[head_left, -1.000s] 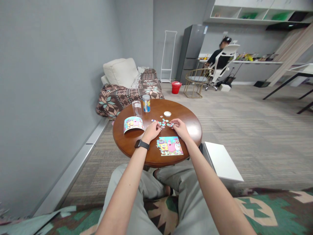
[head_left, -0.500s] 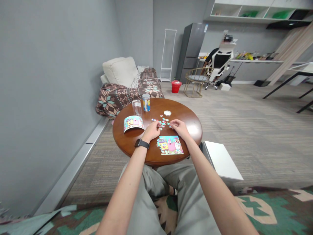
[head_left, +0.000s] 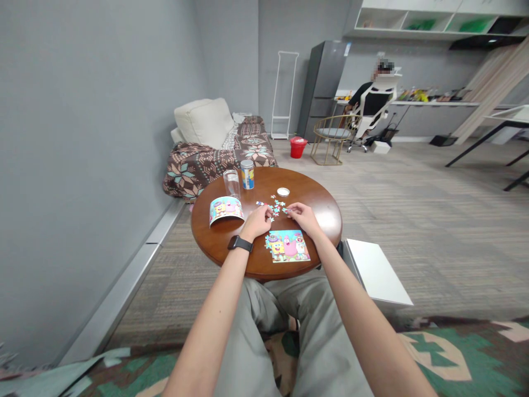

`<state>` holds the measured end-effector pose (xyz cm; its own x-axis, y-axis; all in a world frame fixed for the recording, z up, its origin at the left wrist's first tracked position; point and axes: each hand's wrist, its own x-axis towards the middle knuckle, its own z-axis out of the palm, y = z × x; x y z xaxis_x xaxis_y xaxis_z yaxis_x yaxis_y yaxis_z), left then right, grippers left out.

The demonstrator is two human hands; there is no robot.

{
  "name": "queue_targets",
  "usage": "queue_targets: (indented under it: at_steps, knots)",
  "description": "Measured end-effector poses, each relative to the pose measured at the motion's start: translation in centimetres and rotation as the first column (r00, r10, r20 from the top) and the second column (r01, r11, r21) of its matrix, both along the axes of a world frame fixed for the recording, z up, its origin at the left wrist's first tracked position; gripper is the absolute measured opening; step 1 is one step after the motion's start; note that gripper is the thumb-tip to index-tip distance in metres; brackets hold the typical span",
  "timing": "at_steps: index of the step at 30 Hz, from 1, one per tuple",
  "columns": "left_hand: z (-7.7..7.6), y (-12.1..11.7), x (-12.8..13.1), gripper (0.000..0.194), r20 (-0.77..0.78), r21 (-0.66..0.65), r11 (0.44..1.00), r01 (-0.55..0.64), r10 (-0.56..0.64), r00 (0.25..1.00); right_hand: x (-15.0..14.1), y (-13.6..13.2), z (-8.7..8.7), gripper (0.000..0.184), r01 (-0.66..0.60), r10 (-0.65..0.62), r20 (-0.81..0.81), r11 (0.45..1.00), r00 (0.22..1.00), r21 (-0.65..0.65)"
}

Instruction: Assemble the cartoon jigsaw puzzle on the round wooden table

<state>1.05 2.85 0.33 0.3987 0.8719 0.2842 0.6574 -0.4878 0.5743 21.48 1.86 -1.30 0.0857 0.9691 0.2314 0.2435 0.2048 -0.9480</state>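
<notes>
Loose jigsaw puzzle pieces lie in a small scattered heap on the round brown table. At the left side of the heap is my left hand, fingers curled together; whatever they hold, if anything, is too small to make out. My right hand reaches in from the other side, thumb and forefinger pinched on a small puzzle piece. Nearer to me, between the wrists, lies a joined section of the puzzle with cartoon figures and a jagged left edge.
A curved picture card stands at the table's left, near a clear glass and a printed tin. A round lid lies behind the pieces. A white box stands right of the table. A person sits in the background.
Both hands stay almost in place over the loose pieces. The whole view has shifted very slightly; the joined puzzle section looks the same.
</notes>
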Motion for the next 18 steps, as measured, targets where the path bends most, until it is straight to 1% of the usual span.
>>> queue_targets:
  at_steps: [4,7,9,11,13,16,18]
  knots:
    - [-0.03,0.00,-0.01,0.026,-0.023,0.040,0.999,0.006,-0.005,1.000,0.01,-0.06,0.09,0.017,0.038,-0.040,0.059,0.999,0.997,0.026]
    - [-0.01,0.00,-0.03,0.024,-0.033,0.042,0.999,0.005,-0.003,0.999,0.04,-0.12,0.12,0.022,0.084,-0.085,0.043,0.996,0.995,0.040]
    - [-0.01,0.01,-0.05,0.023,-0.038,0.033,0.999,0.005,-0.003,0.999,0.07,-0.17,0.12,0.023,0.075,-0.076,0.041,0.997,0.996,0.029]
    - [-0.03,0.03,-0.05,0.023,-0.041,0.029,1.000,0.003,-0.002,0.999,0.10,-0.20,0.09,0.019,0.037,-0.038,0.072,0.999,0.997,0.016]
    - [-0.06,0.05,-0.04,0.023,-0.041,0.028,1.000,-0.003,0.005,0.999,0.12,-0.15,0.01,0.015,0.030,-0.033,0.094,0.999,0.995,0.034]
    - [-0.03,0.05,0.04,0.018,-0.037,0.010,1.000,-0.014,0.014,0.999,0.11,0.02,-0.12,0.019,0.063,-0.065,0.027,0.996,0.998,0.065]
    - [0.00,0.04,0.09,0.014,-0.034,-0.004,1.000,-0.013,0.013,0.999,0.09,0.10,-0.14,0.022,0.030,-0.030,-0.014,0.999,0.999,0.025]
